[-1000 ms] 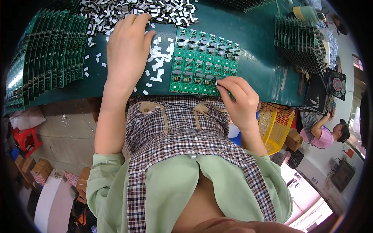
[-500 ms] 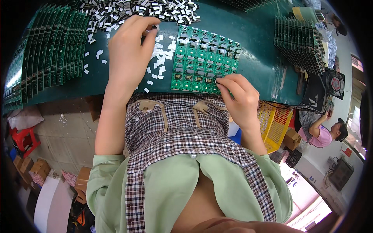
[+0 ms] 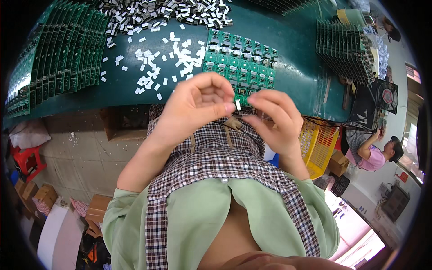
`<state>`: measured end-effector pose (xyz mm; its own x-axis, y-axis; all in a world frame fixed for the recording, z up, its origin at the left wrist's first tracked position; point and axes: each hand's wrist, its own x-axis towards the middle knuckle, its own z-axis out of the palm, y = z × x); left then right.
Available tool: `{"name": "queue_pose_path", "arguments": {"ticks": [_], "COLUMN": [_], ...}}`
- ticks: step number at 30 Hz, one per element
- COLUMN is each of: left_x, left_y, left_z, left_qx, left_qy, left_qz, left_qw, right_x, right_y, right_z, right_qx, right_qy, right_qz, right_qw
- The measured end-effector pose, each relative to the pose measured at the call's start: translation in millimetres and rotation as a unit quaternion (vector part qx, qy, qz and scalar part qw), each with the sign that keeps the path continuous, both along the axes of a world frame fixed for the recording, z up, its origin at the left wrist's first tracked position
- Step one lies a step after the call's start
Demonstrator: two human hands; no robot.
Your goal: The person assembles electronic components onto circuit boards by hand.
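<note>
My left hand [image 3: 194, 100] pinches a small white-faced rectangular component [image 3: 238, 105] between thumb and fingertip, above the front edge of the green circuit board panel [image 3: 244, 65]. Close on its right, my right hand [image 3: 275, 116] has thumb and fingers apart, fingertips near the component but with nothing visible between them. The panel lies flat on the table and carries rows of small parts; my hands cover some of its front rows. Small white rectangular pieces [image 3: 183, 57] lie scattered left of the panel.
A heap of black-and-white components [image 3: 166, 13] lies at the back of the green table [image 3: 297, 67]. Upright circuit boards stand at left [image 3: 67, 54] and right [image 3: 344, 49]. A black fan [image 3: 388, 96], a yellow crate [image 3: 318, 146] and another person [image 3: 375, 153] are at right.
My left hand has come from beside the heap toward me and right, bringing a component to my right hand. The right hand has lifted off the panel, and its fingers have parted.
</note>
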<state>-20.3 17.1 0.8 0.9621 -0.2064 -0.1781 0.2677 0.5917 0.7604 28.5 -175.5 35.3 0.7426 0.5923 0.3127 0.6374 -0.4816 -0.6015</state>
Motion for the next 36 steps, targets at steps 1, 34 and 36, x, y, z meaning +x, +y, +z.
{"name": "queue_pose_path", "arguments": {"ticks": [1, 34, 36], "left_x": [-1.2, -14.8, -16.2], "left_y": [-2.8, -32.0, -33.1], "left_z": [-1.7, -3.5, -2.9], "left_qx": [-0.033, 0.281, 0.258], "left_qy": [0.017, -0.139, -0.104], "left_qz": [-0.025, 0.084, 0.084], "left_qw": [0.999, 0.946, 0.957], "right_x": [0.4, -16.5, -19.1], "right_y": [0.6, -6.6, -10.5], "right_z": [-0.4, -12.2, -16.5], "right_qx": [0.065, 0.191, 0.192], "right_qy": [-0.006, 0.323, 0.257], "right_qz": [0.063, -0.053, -0.045], "right_qw": [0.996, 0.925, 0.946]}}
